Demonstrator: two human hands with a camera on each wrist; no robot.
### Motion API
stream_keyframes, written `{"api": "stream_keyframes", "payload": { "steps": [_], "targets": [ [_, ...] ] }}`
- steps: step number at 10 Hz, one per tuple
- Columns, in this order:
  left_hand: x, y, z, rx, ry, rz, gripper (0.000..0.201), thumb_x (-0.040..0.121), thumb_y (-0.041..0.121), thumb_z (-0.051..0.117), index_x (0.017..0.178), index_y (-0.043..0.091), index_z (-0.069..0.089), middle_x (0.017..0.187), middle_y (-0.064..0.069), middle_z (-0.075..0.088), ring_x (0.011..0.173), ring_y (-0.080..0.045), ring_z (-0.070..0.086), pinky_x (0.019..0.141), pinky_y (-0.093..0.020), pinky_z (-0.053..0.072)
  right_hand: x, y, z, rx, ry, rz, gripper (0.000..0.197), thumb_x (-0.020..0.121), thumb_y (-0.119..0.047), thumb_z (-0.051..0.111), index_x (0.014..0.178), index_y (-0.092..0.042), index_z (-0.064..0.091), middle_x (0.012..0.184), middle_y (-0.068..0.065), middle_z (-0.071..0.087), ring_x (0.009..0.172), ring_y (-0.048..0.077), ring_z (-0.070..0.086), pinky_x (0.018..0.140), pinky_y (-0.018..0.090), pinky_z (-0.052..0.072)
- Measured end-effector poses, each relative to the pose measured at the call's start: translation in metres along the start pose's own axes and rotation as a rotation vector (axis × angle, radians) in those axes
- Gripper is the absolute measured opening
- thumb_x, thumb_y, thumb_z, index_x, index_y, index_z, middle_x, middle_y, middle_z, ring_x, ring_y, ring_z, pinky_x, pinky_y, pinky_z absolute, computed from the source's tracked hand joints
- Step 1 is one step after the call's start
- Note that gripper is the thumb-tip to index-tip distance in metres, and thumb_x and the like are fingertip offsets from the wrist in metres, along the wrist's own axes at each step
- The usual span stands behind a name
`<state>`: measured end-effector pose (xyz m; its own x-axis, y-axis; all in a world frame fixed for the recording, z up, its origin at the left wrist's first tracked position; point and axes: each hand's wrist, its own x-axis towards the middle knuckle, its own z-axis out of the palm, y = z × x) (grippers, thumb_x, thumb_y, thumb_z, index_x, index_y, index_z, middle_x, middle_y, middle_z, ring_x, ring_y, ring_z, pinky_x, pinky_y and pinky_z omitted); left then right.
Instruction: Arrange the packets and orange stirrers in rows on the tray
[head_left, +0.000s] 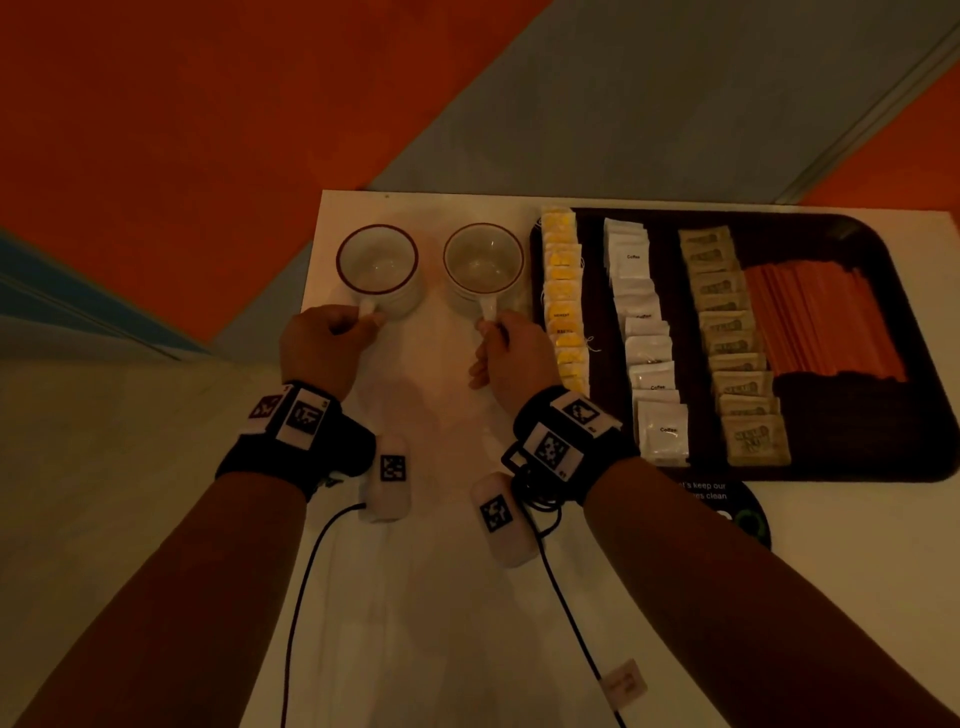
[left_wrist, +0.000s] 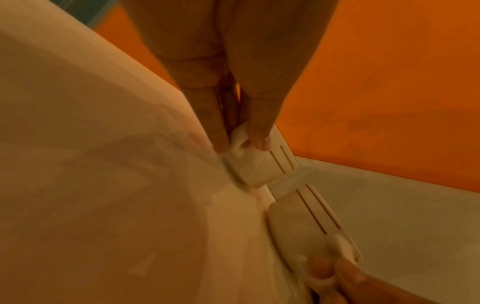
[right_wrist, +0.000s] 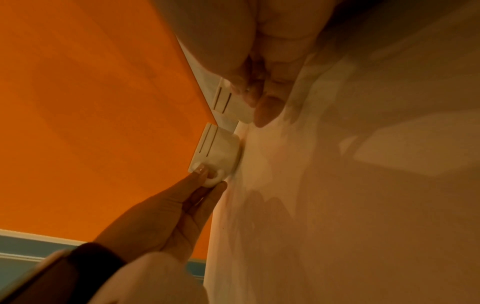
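Pinching one cup (head_left: 378, 270) handle in my left hand (head_left: 324, 345) and the other cup (head_left: 484, 267) handle in my right hand (head_left: 514, 358), I think I keep them beside the tray (head_left: 831, 457), clear of its neat rows of packets (head_left: 649, 338) and orange stirrers (head_left: 821, 317).

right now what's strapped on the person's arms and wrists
Both forearms are bare, with no sleeves. The left hand and right hand each have a black wrist strap carrying white tags printed with black square code markers. A white rounded pod with its own marker hangs by each wrist, and a thin black cable trails back from each.
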<state>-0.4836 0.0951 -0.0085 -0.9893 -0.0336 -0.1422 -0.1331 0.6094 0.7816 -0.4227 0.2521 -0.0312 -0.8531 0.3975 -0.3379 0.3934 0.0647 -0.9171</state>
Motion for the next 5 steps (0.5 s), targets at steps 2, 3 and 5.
{"api": "stream_keyframes", "payload": {
  "steps": [2, 3, 5],
  "targets": [
    [-0.001, -0.001, 0.000, -0.020, -0.019, -0.019, 0.031, 0.080, 0.029, 0.068, 0.093, 0.001, 0.068, 0.087, -0.009, 0.061, 0.083, -0.019, 0.053, 0.079, -0.032, 0.044, -0.008, -0.004, 0.000, 0.044, 0.012, -0.002, 0.002, 0.094, -0.010, 0.045, 0.095, -0.009, 0.045, 0.067, 0.006, 0.050, 0.047, 0.017, 0.050, 0.039, 0.021, 0.048],
    [-0.004, -0.003, -0.006, 0.014, -0.044, -0.049, 0.042, 0.075, 0.039, 0.070, 0.102, 0.007, 0.068, 0.104, -0.009, 0.067, 0.095, -0.021, 0.060, 0.088, -0.033, 0.046, -0.020, -0.010, -0.006, 0.094, 0.001, 0.006, 0.021, 0.091, -0.010, 0.052, 0.104, -0.013, 0.037, 0.068, 0.011, 0.053, 0.047, 0.020, 0.052, 0.040, 0.024, 0.050],
    [-0.085, -0.031, -0.067, 0.127, 0.008, -0.013, 0.033, 0.081, 0.026, 0.066, 0.113, 0.020, 0.062, 0.110, -0.010, 0.066, 0.086, -0.009, 0.062, 0.079, -0.028, 0.048, -0.066, -0.017, -0.045, 0.057, -0.148, -0.037, 0.012, 0.090, -0.011, 0.052, 0.089, -0.021, 0.046, 0.066, 0.008, 0.053, 0.051, 0.017, 0.055, 0.044, 0.024, 0.049]
  ]
}}
